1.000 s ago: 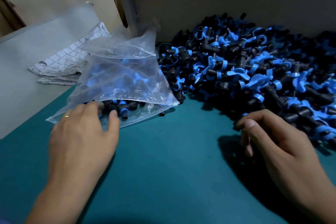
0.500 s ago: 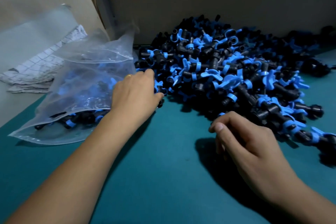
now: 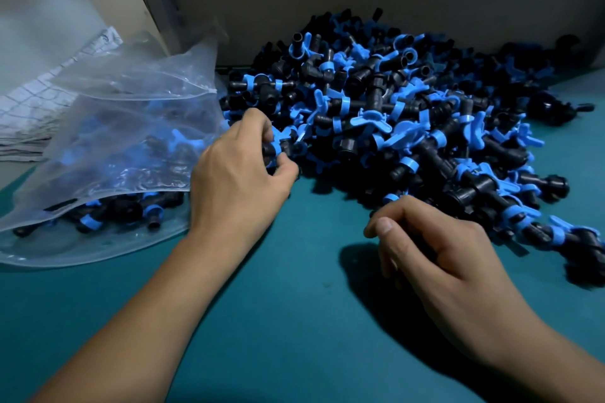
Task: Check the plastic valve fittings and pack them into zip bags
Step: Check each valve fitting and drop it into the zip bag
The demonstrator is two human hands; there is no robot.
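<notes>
Black-and-blue valve fittings point(image 3: 376, 114), clear zip bag point(image 3: 124, 127), teal tabletop point(image 3: 294, 321)

Pile of valve fittings point(image 3: 409, 121) heaped on table point(image 3: 294, 321), far right, against cardboard wall point(image 3: 360, 3) behind. Zip bag point(image 3: 124, 141) lying on table at left, touching pile's left edge; fittings inside. Folded cloth point(image 3: 36, 108) behind bag, far left. Left hand point(image 3: 235, 180) between bag and pile, at pile's near-left edge. Right hand point(image 3: 438, 258) near pile's near edge, right of left hand.
</notes>
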